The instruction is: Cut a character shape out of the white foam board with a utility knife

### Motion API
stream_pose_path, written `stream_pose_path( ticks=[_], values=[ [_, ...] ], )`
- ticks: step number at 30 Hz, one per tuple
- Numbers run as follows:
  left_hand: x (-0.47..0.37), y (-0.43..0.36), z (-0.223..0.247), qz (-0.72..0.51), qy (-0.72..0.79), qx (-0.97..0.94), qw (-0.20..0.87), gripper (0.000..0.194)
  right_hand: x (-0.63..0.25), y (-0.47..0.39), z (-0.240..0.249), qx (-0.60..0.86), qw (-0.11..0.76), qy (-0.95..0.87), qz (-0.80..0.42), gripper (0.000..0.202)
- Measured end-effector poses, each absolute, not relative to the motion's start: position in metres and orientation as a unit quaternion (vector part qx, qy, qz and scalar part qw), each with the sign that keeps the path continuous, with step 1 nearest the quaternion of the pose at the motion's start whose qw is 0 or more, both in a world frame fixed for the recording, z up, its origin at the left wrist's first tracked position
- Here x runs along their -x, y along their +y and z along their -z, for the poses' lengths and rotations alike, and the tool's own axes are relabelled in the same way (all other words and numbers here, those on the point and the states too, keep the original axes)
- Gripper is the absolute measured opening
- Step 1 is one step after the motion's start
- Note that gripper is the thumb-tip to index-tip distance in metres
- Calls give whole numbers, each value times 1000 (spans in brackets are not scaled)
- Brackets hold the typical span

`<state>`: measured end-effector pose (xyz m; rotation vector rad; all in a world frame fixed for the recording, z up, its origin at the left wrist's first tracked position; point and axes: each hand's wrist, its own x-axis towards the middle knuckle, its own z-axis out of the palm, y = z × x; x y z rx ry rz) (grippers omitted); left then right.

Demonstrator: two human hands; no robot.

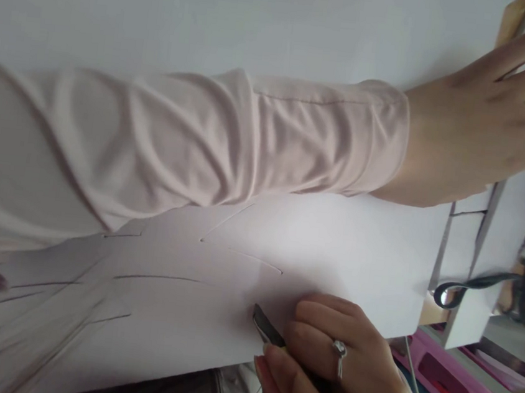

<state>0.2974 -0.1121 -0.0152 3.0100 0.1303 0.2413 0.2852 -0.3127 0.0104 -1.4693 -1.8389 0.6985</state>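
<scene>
Across the view from the left stretches my left arm in a pale pink sleeve. My left hand (481,125) lies palm down at the far right edge of a large white sheet (360,250), fingers spread, with nothing seen in it. Below it, my right hand (339,361), with a ring on one finger, is closed round a small dark-bladed cutter (265,325). The blade points up and left, close over the sheet; whether it touches I cannot tell. My fingers hide most of its handle. Several thin dark lines, some ending in dots, mark the sheet left of the blade.
A black strap loop (449,294) hangs by pale boards or strips (473,306) at the right. Beyond the sheet's lower right corner is a pink plastic container (468,381). Dark cloth (152,391) shows beneath the sheet's near edge.
</scene>
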Motion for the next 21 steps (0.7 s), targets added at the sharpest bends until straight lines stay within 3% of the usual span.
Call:
stream_pose_path(
  ticks=[4,9,15,21],
  values=[
    [-307,-110,25,-98,23,-994,29,63,-278,-312,-16,625,352,-654,-239,32],
    [-319,-108,34,-122,30,-990,-65,70,-271,-317,-29,699,264,-598,-290,34],
    [-341,-107,49,-59,14,-954,-294,100,-277,-317,-7,604,366,-676,-212,38],
    [-352,-107,58,-44,35,-933,-356,106,-281,-317,-6,586,363,-687,-230,33]
  ],
)
